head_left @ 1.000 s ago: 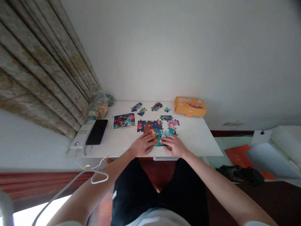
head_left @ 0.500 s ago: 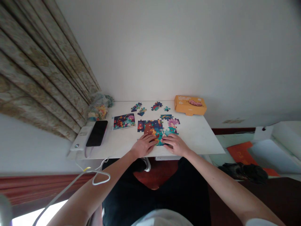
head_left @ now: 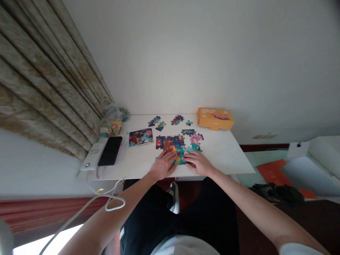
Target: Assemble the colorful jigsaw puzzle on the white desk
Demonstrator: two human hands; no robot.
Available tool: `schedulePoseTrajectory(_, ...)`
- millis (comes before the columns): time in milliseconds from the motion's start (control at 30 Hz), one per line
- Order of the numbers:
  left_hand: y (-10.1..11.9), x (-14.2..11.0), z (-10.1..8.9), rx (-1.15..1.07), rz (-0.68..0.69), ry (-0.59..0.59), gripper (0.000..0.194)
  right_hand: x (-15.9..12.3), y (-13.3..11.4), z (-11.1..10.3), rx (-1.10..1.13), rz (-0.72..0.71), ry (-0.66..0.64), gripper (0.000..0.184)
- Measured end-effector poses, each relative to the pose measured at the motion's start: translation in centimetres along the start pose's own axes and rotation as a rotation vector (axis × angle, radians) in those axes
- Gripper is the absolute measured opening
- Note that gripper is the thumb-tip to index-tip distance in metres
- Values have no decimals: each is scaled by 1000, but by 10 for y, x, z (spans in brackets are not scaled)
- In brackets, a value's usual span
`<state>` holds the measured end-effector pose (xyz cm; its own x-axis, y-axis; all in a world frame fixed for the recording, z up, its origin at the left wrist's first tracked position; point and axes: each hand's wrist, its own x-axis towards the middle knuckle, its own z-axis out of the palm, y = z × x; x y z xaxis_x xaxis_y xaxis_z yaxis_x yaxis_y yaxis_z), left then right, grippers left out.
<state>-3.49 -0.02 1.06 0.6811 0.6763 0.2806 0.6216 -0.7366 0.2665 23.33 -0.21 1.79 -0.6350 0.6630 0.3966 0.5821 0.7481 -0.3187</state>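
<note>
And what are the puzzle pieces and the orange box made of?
The puzzle pieces look like thick card with a smooth printed top, because they lie flat and have neatly cut edges. It's hard to be sure from here. The orange box looks like printed cardboard with a dull finish and straight, folded-looking edges.

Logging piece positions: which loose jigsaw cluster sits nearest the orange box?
The small teal jigsaw cluster, just left of the orange cardboard box. The larger multicoloured jigsaw cluster lies farther left, and the remaining loose clusters farther still.
</note>
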Motion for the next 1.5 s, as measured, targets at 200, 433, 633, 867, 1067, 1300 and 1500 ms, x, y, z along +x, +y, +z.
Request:
schedulePoseTrajectory(200, 3, 1, 4, 16, -76, 47, 42, 1, -1, -1, -29, 5, -31, 26)
schedulePoseTrajectory(433, 5, 2, 5, 54, -62, 19, 39, 2, -2, -1, -46, 9, -46, 27)
schedulePoseTrajectory(633, 5, 1, 4, 82, -6, -10, 40, 2, -3, -1, -59, 5, -45, 26)
schedulePoseTrajectory(867, 5, 1, 4, 57, 33, -10, 38, -4, 4, 1, -129, 177, 100, 26)
schedulePoseTrajectory(1067, 4, 3, 3, 115, 57, -32, 47, -11, 28, 18, -265, 496, 314, 34)
schedulePoseTrajectory(1300, 12, 14, 11, 97, 80, -103, 51, -13, 31, 36, -300, 586, 175, 43)
schedulePoseTrajectory(1500, 26, 13, 17, 93, 72, -95, 51, -24, 26, 35, -312, 576, 152, 45)
